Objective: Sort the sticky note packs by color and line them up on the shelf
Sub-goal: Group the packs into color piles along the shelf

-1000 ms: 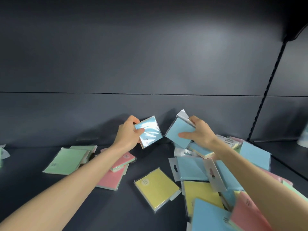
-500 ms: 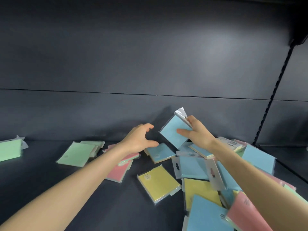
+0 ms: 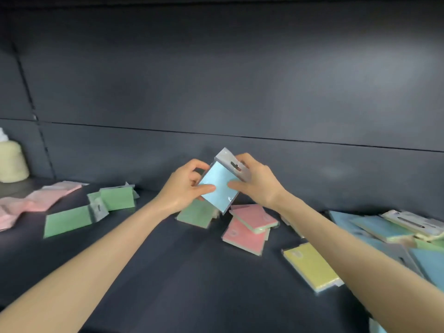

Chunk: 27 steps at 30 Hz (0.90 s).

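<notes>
A blue sticky note pack [image 3: 219, 186] with a grey hang tab is held up above the dark shelf [image 3: 182, 272], tilted. My left hand [image 3: 185, 186] grips its left edge, thumb on the front. My right hand [image 3: 254, 181] grips its right edge and tab, thumb on the front. Below them lie a green pack [image 3: 195, 213] and two pink packs [image 3: 249, 227]. Two green packs [image 3: 96, 207] lie at the left, pink packs [image 3: 36, 203] at the far left. A yellow pack [image 3: 310, 265] and a heap of blue packs [image 3: 384, 229] lie at the right.
A pale yellow bottle [image 3: 12, 162] stands at the far left on the neighbouring shelf bay. The dark back panel [image 3: 216, 92] rises right behind the packs. Bare shelf surface shows in front between my forearms.
The view has swung left. My left hand, open half a second ago after dropping a blue pack, now grips the blue pack together with my right hand.
</notes>
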{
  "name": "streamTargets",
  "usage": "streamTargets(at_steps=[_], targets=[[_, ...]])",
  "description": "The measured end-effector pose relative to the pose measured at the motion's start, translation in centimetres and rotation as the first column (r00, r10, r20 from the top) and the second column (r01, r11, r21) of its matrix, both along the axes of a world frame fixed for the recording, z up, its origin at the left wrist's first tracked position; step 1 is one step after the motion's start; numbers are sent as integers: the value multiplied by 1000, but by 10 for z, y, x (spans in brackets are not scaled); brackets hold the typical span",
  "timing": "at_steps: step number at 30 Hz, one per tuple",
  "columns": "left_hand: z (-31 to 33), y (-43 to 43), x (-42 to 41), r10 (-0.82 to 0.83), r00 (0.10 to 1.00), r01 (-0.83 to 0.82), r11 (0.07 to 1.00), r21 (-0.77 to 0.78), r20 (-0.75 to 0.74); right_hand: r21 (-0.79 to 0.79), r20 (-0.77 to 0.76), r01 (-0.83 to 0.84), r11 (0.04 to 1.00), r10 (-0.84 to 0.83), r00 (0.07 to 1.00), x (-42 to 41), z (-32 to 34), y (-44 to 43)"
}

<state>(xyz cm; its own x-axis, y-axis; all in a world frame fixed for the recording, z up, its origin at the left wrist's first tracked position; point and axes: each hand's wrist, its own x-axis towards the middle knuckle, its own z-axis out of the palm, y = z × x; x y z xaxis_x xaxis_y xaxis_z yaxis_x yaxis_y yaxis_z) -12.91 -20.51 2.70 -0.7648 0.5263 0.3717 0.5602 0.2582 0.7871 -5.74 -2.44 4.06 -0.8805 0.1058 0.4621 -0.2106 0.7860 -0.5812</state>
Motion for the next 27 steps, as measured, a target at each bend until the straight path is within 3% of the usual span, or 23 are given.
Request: streamTargets(at_steps=[12, 16, 20, 27], targets=[[-29, -129, -110, 33, 996, -17, 985, -172, 88, 32, 193, 133, 991, -136, 972, -117, -43, -135], [-36, -135, -139, 83, 996, -91, 943, -319, -39, -4, 244, 210, 978, -203, 948, -137, -54, -146], [-44, -131, -155, 35, 995, -76, 886, -457, -98, 11, 299, 240, 971, -232, 926, -149, -56, -145], [-42, -130, -157, -57, 967, -109, 786, -608, -247, 233, 354, 208, 950, -282, 892, -155, -60, -144]])
